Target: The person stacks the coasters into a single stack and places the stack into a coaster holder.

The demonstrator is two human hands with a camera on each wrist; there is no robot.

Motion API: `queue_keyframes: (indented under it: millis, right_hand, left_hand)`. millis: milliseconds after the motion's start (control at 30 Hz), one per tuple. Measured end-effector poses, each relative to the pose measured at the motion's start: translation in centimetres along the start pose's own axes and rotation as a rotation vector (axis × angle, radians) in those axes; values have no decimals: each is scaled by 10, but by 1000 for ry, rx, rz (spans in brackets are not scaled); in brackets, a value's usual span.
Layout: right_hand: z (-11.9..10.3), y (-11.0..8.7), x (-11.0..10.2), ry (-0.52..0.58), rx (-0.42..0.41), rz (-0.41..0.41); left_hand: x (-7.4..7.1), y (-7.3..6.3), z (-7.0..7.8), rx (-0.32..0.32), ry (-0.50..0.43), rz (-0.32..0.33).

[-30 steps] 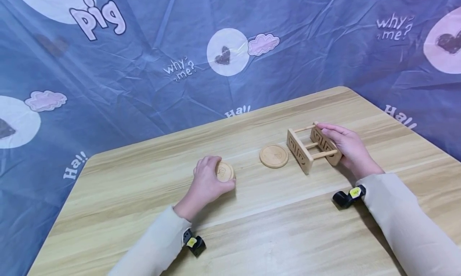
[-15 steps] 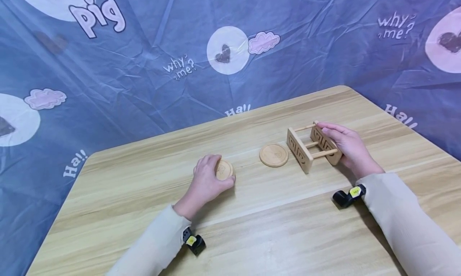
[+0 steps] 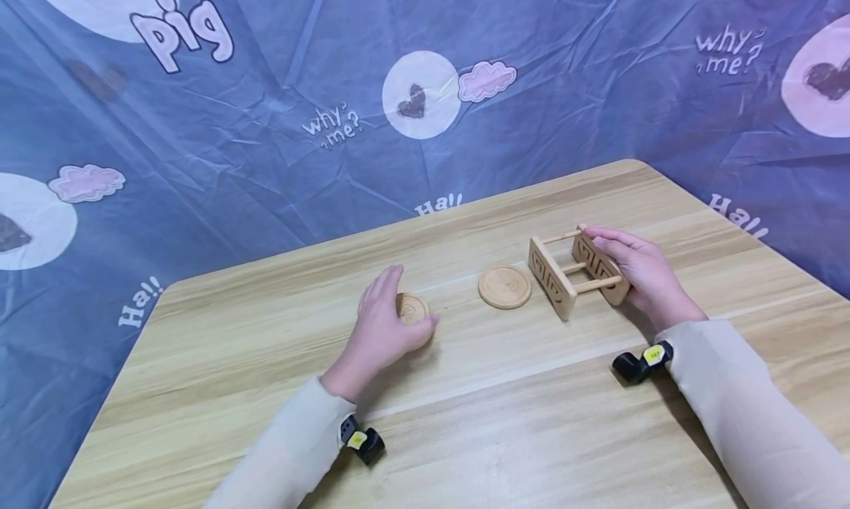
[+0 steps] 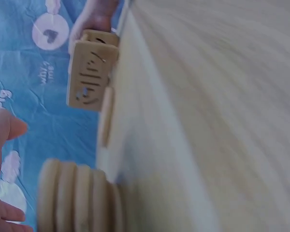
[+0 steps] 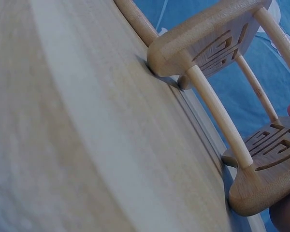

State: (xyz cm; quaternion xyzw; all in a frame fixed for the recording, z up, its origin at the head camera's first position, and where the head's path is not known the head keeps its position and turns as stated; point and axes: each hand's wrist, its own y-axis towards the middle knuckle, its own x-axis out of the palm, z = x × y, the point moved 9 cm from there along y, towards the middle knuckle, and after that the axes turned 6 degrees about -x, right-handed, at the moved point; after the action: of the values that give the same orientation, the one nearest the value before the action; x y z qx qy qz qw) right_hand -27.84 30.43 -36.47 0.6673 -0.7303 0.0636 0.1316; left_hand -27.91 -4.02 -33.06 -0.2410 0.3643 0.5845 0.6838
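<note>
A stack of several round wooden coasters [image 3: 415, 309] stands on the table, its layers showing as pale discs [image 4: 82, 198] in the left wrist view. My left hand [image 3: 380, 327] is spread above and beside this stack, thumb and fingers apart from its edges. To the right, my right hand [image 3: 645, 275] grips the outer panel of a wooden coaster rack [image 3: 551, 279], which has two carved side panels joined by dowels. The right wrist view shows the rack's lower edge [image 5: 246, 203] at the tabletop. Between stack and rack lies a single engraved coaster [image 3: 505, 287], flat.
The wood-grain table [image 3: 498, 435] has a rounded far corner. Behind it hangs a blue printed cloth [image 3: 265, 125]. Each wrist carries a small black camera [image 3: 364, 442] over a light sleeve.
My left hand has let go of the coaster stack; its fingers have straightened and lifted a little while the stack stays put. The right hand and rack have not moved.
</note>
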Motion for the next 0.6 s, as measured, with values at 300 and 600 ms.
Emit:
queue_keyframes:
  millis: [300,600]
  right_hand:
    - [3,-1,-1,-13,16,3]
    - [3,0,-1,4,5,0]
  left_hand:
    - [-2,2,44,43,-98,30]
    - [11,-2,82,85,-236,-2]
